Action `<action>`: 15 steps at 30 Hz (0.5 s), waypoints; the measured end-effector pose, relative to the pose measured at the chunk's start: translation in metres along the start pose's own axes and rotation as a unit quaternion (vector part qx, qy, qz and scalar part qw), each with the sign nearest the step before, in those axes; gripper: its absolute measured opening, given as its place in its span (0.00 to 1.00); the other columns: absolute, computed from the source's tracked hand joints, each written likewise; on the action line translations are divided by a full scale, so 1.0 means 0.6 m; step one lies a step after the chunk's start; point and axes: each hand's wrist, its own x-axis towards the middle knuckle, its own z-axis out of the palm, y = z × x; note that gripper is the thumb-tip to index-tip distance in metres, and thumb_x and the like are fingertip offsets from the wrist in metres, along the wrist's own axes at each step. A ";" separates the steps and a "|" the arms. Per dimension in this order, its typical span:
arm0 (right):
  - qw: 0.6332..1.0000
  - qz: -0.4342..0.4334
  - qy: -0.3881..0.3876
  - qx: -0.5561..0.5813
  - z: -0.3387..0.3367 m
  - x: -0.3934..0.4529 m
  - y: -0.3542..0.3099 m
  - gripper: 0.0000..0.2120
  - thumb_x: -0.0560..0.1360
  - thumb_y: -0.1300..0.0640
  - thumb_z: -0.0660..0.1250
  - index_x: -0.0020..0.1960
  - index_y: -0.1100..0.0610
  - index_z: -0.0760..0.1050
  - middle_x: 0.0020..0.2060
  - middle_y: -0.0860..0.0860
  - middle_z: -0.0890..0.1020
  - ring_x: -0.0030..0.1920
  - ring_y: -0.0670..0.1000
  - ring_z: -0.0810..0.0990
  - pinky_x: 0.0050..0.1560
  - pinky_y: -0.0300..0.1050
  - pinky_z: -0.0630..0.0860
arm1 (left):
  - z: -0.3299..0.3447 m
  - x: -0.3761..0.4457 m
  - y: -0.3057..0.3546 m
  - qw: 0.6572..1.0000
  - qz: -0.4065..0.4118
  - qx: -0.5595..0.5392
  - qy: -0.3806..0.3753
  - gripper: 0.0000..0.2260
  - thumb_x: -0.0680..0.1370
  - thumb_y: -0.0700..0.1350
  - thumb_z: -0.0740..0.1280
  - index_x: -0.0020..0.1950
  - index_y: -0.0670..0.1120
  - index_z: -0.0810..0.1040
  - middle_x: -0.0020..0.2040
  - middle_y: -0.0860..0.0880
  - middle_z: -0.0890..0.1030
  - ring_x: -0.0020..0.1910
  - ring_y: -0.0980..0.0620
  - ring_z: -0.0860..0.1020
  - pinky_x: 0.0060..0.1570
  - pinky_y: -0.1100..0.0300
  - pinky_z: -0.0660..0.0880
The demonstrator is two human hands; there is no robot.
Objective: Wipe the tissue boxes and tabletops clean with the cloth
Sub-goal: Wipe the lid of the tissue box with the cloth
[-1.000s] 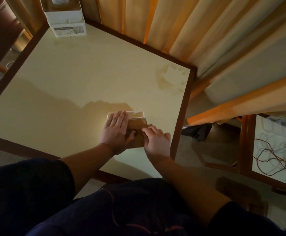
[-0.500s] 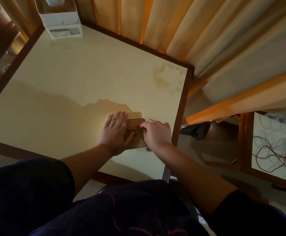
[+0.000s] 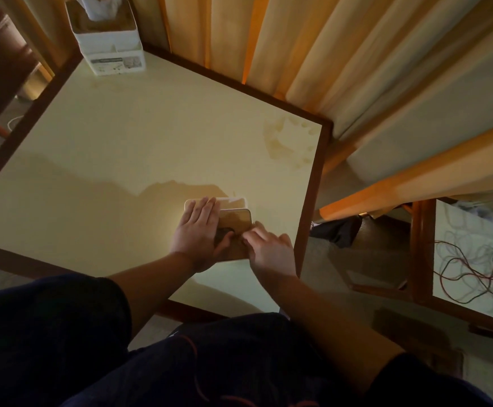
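Head view. A cream desk (image 3: pixel 122 160) with a dark wooden rim carries two tissue boxes: a white one with a tissue rising from its top at the far-left corner (image 3: pixel 107 39), and a second with a brown lid near the right edge (image 3: pixel 235 223), under both hands. No cloth can be made out anywhere in this dim picture; if one is in use it is hidden beneath the hands. Faint ring-like marks (image 3: pixel 289 142) lie on the desk surface near its far-right corner, so the wiping of the desk is judged unfinished, and the far box appears not yet attended to. The left hand (image 3: pixel 200 233) rests on the left part of the near box, fingers straight and together reaching over its far edge, thumb beside the dark opening in the lid. The right hand (image 3: pixel 270 248) has its fingers bent, tips touching the lid's near-right part; whether they pinch anything cannot be told.
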 end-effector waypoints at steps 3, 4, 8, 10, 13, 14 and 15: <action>1.000 -0.005 -0.028 0.001 -0.005 -0.030 0.004 0.09 0.84 0.54 0.64 0.59 0.46 0.81 0.58 0.45 0.81 0.46 0.49 0.84 0.54 0.54 0.75 | -0.001 0.000 0.002 1.000 -0.005 -0.005 0.002 0.37 0.82 0.64 0.51 0.81 0.38 0.63 0.79 0.39 0.67 0.81 0.41 0.60 0.82 0.43 0.51; 0.999 -0.003 -0.045 0.006 -0.010 -0.033 0.002 0.10 0.84 0.54 0.63 0.59 0.45 0.81 0.57 0.44 0.81 0.46 0.49 0.83 0.55 0.53 0.75 | -0.001 0.000 0.002 1.000 -0.004 -0.005 -0.001 0.37 0.83 0.65 0.51 0.81 0.39 0.63 0.80 0.39 0.66 0.82 0.41 0.59 0.82 0.44 0.51; 0.991 0.014 -0.129 0.008 -0.034 -0.011 -0.012 0.13 0.83 0.58 0.60 0.59 0.46 0.81 0.51 0.44 0.80 0.49 0.50 0.80 0.59 0.53 0.68 | -0.002 0.000 0.000 1.000 0.005 0.001 -0.008 0.36 0.84 0.65 0.50 0.82 0.39 0.61 0.81 0.40 0.64 0.83 0.42 0.57 0.82 0.44 0.49; 0.991 0.027 -0.133 -0.003 -0.040 0.001 -0.019 0.13 0.82 0.59 0.61 0.58 0.47 0.81 0.49 0.45 0.79 0.49 0.52 0.80 0.58 0.53 0.68 | -0.002 -0.001 0.000 1.000 0.007 -0.002 -0.004 0.36 0.84 0.65 0.52 0.81 0.39 0.62 0.81 0.39 0.65 0.82 0.42 0.58 0.82 0.45 0.49; 0.993 0.049 -0.106 0.007 -0.046 0.021 -0.030 0.12 0.82 0.60 0.62 0.56 0.47 0.81 0.48 0.46 0.79 0.47 0.54 0.81 0.57 0.54 0.70 | -0.003 -0.001 0.000 1.000 0.008 0.005 -0.001 0.36 0.84 0.64 0.51 0.81 0.38 0.63 0.80 0.39 0.66 0.82 0.41 0.59 0.82 0.46 0.49; 0.994 0.055 -0.093 0.010 -0.048 0.032 -0.033 0.12 0.83 0.59 0.62 0.56 0.47 0.81 0.48 0.46 0.80 0.47 0.54 0.81 0.56 0.53 0.71 | -0.004 -0.001 0.001 1.000 0.008 0.007 -0.003 0.36 0.84 0.64 0.51 0.81 0.37 0.63 0.80 0.39 0.66 0.82 0.41 0.59 0.82 0.46 0.48; 0.995 0.062 -0.081 0.010 -0.050 0.046 -0.035 0.11 0.83 0.59 0.62 0.56 0.47 0.82 0.49 0.47 0.80 0.48 0.54 0.82 0.56 0.53 0.70 | -0.004 0.000 0.001 1.000 0.007 0.007 -0.005 0.36 0.84 0.64 0.51 0.81 0.38 0.63 0.80 0.39 0.67 0.82 0.41 0.59 0.82 0.46 0.47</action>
